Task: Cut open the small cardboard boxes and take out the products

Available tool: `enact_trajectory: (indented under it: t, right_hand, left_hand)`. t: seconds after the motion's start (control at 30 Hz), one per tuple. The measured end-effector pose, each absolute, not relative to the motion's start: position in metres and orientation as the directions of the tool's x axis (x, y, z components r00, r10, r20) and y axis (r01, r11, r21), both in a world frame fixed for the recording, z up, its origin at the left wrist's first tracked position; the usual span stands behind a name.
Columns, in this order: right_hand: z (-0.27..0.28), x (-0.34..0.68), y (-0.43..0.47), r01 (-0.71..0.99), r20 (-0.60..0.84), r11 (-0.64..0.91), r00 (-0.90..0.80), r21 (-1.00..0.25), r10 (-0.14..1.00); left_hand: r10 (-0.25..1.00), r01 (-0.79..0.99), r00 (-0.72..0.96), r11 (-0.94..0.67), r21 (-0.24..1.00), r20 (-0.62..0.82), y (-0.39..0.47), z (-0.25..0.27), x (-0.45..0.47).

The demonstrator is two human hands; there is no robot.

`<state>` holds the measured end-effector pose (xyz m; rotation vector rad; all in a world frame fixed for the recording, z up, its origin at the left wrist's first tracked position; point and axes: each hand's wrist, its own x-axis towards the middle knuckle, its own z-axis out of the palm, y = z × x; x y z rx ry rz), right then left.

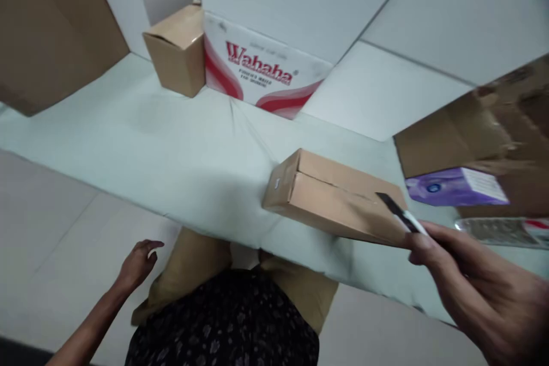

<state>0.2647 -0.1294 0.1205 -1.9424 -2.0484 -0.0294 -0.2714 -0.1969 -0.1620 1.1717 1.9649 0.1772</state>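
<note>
A: At centre?
B: A slim, white-handled, dark-bladed cutter (400, 214), poised above a long brown cardboard box (330, 200); contact with the cardboard impossible to tell.
A: Gripped how?
B: Pinched between thumb and fingers of the right hand (476, 286), blade pointing away, presumably to keep skin clear of it.
A: Texture of the box?
B: Matt, flat-sided, with a straight seam along the top; laid near the front edge of a pale green, faintly creased tabletop (141, 108), probably for easy reach.
A: And the bare left hand (138, 263)?
B: Loosely curled, grasping nothing, short of the tabletop.
A: Farther out?
B: At right, a purple-and-white carton (457, 187); behind, a white, red-printed cardboard carton (268, 63), likely set back to leave room.
</note>
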Motion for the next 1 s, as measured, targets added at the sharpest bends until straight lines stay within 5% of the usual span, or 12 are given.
enact_trajectory:
  t: [0.07, 0.13, 0.2, 0.3, 0.4, 0.67, 1.0]
  right_hand:
    - [0.138, 0.245, -0.115, 0.968, 0.277, 0.153, -0.095, -0.197, 0.956]
    - [0.151, 0.232, -0.104, 0.958, 0.298, 0.228, -0.168, -0.177, 0.939]
    - [0.155, 0.226, -0.095, 0.943, 0.291, 0.301, -0.25, -0.145, 0.924]
    - [0.152, 0.226, -0.082, 0.913, 0.282, 0.406, -0.381, -0.031, 0.88]
    - [0.149, 0.223, -0.07, 0.879, 0.254, 0.463, -0.476, 0.114, 0.842]
    - [0.151, 0.2, -0.056, 0.828, 0.12, 0.486, -0.533, 0.28, 0.838]
    - [0.142, 0.192, -0.051, 0.756, 0.258, 0.5, -0.629, 0.422, 0.733]
  left_hand:
    - [0.89, 0.677, -0.148, 0.409, 0.612, -0.431, -0.196, -0.122, -0.254]
    - [0.999, 0.648, -0.024, 0.038, 0.761, -0.029, -0.187, -0.074, -0.226]
    - [0.935, 0.594, 0.164, -0.347, 0.726, 0.313, -0.166, -0.026, -0.19]
    - [0.837, 0.556, 0.259, -0.537, 0.634, 0.482, -0.114, 0.028, -0.135]
    - [0.772, 0.422, 0.374, -0.635, 0.647, 0.514, -0.058, 0.05, -0.088]
    - [0.805, 0.284, 0.524, -0.472, 0.835, 0.278, 0.005, 0.051, -0.03]
    - [0.791, 0.244, 0.531, -0.485, 0.84, 0.302, 0.01, 0.044, -0.026]
